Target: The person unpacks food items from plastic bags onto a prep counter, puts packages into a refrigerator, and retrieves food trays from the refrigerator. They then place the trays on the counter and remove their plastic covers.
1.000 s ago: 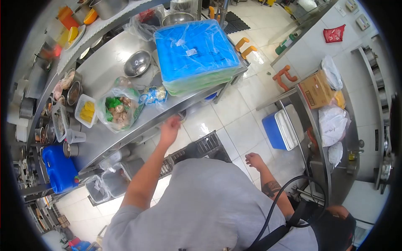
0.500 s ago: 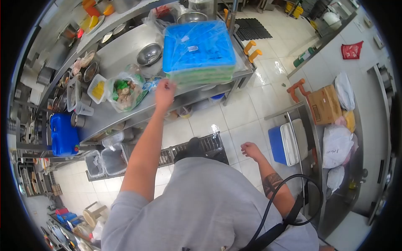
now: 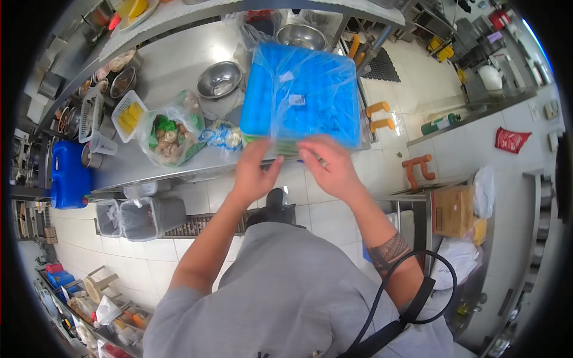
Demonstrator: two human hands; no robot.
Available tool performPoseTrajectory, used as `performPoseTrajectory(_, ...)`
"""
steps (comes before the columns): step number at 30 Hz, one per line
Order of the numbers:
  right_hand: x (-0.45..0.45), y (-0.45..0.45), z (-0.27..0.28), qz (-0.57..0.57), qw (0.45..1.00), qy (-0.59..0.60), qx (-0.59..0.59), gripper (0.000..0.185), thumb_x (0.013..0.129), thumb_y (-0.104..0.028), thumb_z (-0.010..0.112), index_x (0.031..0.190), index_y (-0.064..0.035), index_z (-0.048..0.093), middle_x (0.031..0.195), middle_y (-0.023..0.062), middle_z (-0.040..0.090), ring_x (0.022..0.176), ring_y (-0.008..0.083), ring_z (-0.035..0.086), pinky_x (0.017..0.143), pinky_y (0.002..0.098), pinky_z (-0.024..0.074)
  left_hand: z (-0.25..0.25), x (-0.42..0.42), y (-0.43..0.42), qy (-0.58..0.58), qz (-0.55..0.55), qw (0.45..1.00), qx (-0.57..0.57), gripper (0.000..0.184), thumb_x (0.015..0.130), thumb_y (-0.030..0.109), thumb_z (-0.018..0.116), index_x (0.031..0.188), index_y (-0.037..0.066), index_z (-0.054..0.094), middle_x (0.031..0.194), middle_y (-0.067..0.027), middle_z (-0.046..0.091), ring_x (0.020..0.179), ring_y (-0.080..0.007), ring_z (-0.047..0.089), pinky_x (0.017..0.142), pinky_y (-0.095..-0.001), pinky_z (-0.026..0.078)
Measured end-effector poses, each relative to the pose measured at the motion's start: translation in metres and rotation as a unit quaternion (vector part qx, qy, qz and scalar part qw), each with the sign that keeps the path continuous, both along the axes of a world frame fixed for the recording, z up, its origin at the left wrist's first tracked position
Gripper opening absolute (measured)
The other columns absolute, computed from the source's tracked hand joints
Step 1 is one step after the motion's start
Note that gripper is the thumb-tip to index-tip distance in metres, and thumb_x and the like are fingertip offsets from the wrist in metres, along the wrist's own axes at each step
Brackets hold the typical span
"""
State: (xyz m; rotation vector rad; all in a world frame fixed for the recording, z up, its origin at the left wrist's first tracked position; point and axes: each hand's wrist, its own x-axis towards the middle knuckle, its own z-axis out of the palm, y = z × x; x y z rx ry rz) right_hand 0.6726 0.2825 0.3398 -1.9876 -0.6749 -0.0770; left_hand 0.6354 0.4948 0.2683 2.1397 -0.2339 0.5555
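A large stack wrapped in clear plastic (image 3: pixel 310 89) lies on the steel counter, its top bright blue with white labels and its lower layers green. My left hand (image 3: pixel 256 173) is at the stack's front left edge, thumb spread away from the fingers. At the front edge, further right, my right hand (image 3: pixel 327 166) has its fingertips against or just before the plastic, with a gap between thumb and fingers. Whether either hand touches the wrap is hard to tell. A bag of blue-and-white packets (image 3: pixel 224 136) lies just left of the stack.
On the counter (image 3: pixel 173 59) are a steel bowl (image 3: pixel 219 80), a plastic bag of brownish produce (image 3: pixel 170 137) and a white basket with yellow pieces (image 3: pixel 129 117). A blue jerrycan (image 3: pixel 70 173) stands left. Lined bins (image 3: pixel 149 218) are below; orange handles (image 3: pixel 380 116) project at the right.
My right hand has risen from beside my body to the front of the stack. My left hand has come down slightly and right. The view has turned, and I am closer to the counter.
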Motion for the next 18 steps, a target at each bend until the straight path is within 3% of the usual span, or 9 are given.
performPoseTrajectory(2,0.049,0.009,0.016,0.009,0.992,-0.114,-0.05,0.022,0.093,-0.015,0.069,0.113,-0.0063,0.071,0.11,0.0134,0.069,0.107,0.0346,0.063,0.093,0.0405,0.0515,0.009,0.008,0.012,-0.015,-0.004,1.0,0.001,0.035,0.086,0.015,0.074,0.117,0.0,0.065,0.11,-0.0206,0.067,0.103,-0.0399,0.063,0.088,-0.0449,0.051)
performPoseTrajectory(6,0.143,0.032,0.026,-0.03,0.984,-0.131,-0.114,0.026,0.091,-0.017,0.07,0.114,-0.0058,0.071,0.117,0.0148,0.067,0.115,0.0349,0.058,0.099,0.0435,0.0485,0.024,0.05,0.044,-0.05,0.077,0.995,0.027,0.024,0.088,0.012,0.071,0.108,0.0,0.069,0.107,-0.0199,0.068,0.101,-0.0402,0.063,0.087,-0.045,0.05)
performPoseTrajectory(8,0.195,0.048,0.012,-0.027,0.975,-0.175,-0.132,0.035,0.091,-0.025,0.071,0.121,-0.006,0.069,0.125,0.016,0.065,0.121,0.035,0.055,0.104,0.0446,0.046,0.027,0.097,0.064,0.037,0.107,0.993,0.017,0.033,0.095,0.021,0.066,0.12,0.0,0.067,0.121,-0.0224,0.066,0.115,-0.041,0.061,0.097,-0.0435,0.049)
performPoseTrajectory(10,0.242,0.069,-0.008,-0.015,0.967,-0.194,-0.162,0.04,0.092,-0.029,0.069,0.125,-0.0069,0.067,0.128,0.017,0.064,0.123,0.0364,0.056,0.106,0.0456,0.045,0.017,0.148,0.074,0.256,0.05,0.955,-0.14,0.05,0.101,0.033,0.057,0.141,0.002,0.055,0.14,-0.0233,0.058,0.132,-0.0379,0.055,0.109,-0.041,0.043)
performPoseTrajectory(12,0.275,0.083,-0.015,-0.001,0.957,-0.216,-0.192,0.045,0.094,-0.034,0.067,0.13,-0.0077,0.066,0.132,0.0179,0.064,0.125,0.0379,0.056,0.108,0.0465,0.0441,0.014,0.188,0.073,0.257,-0.009,0.954,-0.156,0.062,0.104,0.039,0.052,0.154,0.006,0.039,0.15,-0.0221,0.05,0.141,-0.0337,0.047,0.115,-0.0392,0.037)
performPoseTrajectory(14,0.3,0.087,-0.017,-0.006,0.949,-0.034,-0.314,0.049,0.097,-0.039,0.064,0.137,-0.0105,0.063,0.136,0.0205,0.062,0.126,0.0387,0.057,0.107,0.0421,0.0448,0.018,0.221,0.068,0.256,0.007,0.953,-0.165,0.062,0.104,0.038,0.052,0.155,0.005,0.038,0.15,-0.022,0.05,0.139,-0.0327,0.048,0.114,-0.0388,0.038)
performPoseTrajectory(18,0.327,0.079,-0.025,0.067,0.964,0.011,-0.257,0.051,0.099,-0.041,0.06,0.139,-0.0108,0.06,0.135,0.0226,0.062,0.125,0.0381,0.06,0.106,0.0419,0.0464,0.021,0.27,0.067,0.298,0.001,0.927,-0.227,0.062,0.105,0.037,0.054,0.155,0.004,0.038,0.151,-0.019,0.049,0.137,-0.0273,0.049,0.112,-0.0364,0.039)
